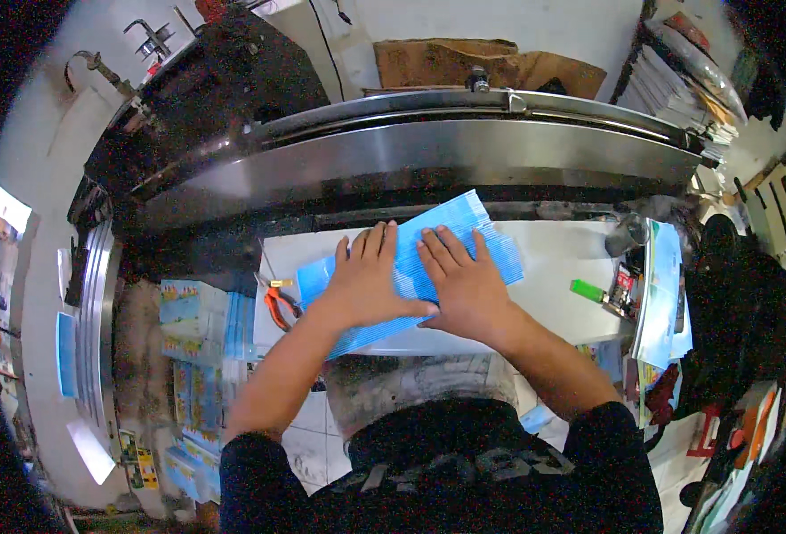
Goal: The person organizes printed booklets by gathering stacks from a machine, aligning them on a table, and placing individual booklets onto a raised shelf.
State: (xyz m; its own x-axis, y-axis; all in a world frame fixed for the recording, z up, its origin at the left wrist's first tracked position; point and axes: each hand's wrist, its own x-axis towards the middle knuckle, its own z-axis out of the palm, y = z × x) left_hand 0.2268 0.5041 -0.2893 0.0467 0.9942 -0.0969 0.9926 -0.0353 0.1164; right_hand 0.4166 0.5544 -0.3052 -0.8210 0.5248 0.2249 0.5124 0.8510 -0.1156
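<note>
A fanned stack of light blue sheets (459, 218) lies aslant on a white work surface (557, 303), its edges showing as thin stripes. On the left part of the stack rests my left hand (363, 283), palm down with fingers stretched away from me. My right hand (469, 287) lies flat on the right part, fingers spread. The thumbs nearly meet over the middle of the sheets. Neither hand grips anything. Pliers with orange handles (279, 308) sit just left of the stack, close to my left forearm.
A long steel machine beam (428, 156) spans behind the surface. To the right are a small green object (587, 290), a dark cup (625, 236) and blue and white sheets (660, 289). Stacks of printed booklets (193, 307) stand low at left. Cardboard (446, 64) leans at the back.
</note>
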